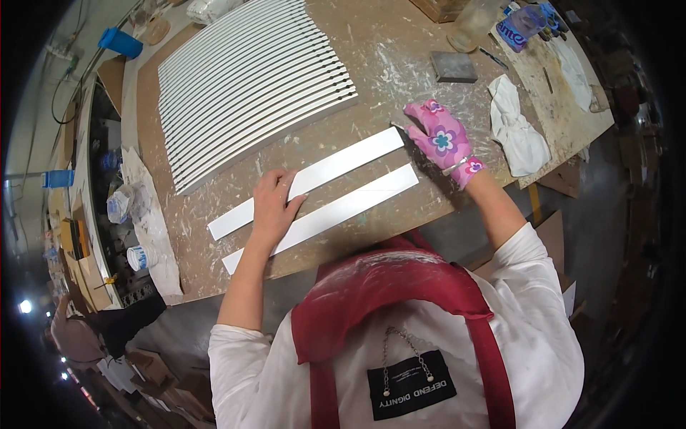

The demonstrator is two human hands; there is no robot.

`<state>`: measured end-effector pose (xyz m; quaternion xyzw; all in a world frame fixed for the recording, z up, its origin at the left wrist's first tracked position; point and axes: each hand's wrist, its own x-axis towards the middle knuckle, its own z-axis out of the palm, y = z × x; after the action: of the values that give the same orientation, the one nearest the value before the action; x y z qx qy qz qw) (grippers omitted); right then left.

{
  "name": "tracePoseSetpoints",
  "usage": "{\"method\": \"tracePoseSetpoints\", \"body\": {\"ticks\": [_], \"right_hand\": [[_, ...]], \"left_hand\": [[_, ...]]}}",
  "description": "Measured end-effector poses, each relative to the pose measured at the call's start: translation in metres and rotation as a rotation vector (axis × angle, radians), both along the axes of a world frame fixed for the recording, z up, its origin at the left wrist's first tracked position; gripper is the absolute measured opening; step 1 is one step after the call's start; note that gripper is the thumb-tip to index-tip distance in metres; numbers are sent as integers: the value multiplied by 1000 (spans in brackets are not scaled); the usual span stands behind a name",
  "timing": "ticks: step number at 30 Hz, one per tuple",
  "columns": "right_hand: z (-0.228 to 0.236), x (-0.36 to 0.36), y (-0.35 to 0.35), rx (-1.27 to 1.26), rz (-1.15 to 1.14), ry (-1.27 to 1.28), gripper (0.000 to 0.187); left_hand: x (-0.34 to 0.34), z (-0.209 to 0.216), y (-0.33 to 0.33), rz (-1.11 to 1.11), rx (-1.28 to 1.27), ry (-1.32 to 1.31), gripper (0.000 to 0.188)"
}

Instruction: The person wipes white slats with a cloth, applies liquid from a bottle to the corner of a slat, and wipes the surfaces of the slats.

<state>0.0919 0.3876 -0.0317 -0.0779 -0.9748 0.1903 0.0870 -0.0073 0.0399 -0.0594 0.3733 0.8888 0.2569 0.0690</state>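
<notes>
Two long white strips lie side by side at a slant on the worktable (371, 50). My bare left hand (274, 207) grips the farther white strip (350, 159) near its middle, fingers over its far edge and thumb on the near side. Closer to my body, the second white strip (343, 206) runs under my left wrist. My right hand (444, 140), in a pink glove with flowers, is bent at the right end of the farther strip. Something small and dark shows between its fingertips and that end; I cannot make out what it is.
Beyond the strips lies a wide row of several white slats (250, 86). A grey block (454, 66), a white cloth (516, 129) and a plastic bottle (522, 28) are on the right. A white tub (141, 257) stands at the left edge.
</notes>
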Motion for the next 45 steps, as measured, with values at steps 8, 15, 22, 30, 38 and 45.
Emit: {"method": "tracePoseSetpoints", "body": {"ticks": [8,15,22,30,38,45], "right_hand": [[-10,1,-5,52,31,70,35],[-27,21,28,-398,-212,199,38],[-1,36,-2,-1566,-535,427,34],[-26,65,7,-1522,-670,473,38],[-31,121,112,-1437,-721,564,51],[-29,126,157,-1933,-403,399,33]], "left_hand": [[0,2,1,-24,20,26,47],[-4,3,-2,-66,54,50,44],[25,18,-3,-141,-71,192,43],[11,21,6,-41,-110,201,33],[10,32,29,-98,-4,16,32],[17,33,105,-161,342,-425,37]]}}
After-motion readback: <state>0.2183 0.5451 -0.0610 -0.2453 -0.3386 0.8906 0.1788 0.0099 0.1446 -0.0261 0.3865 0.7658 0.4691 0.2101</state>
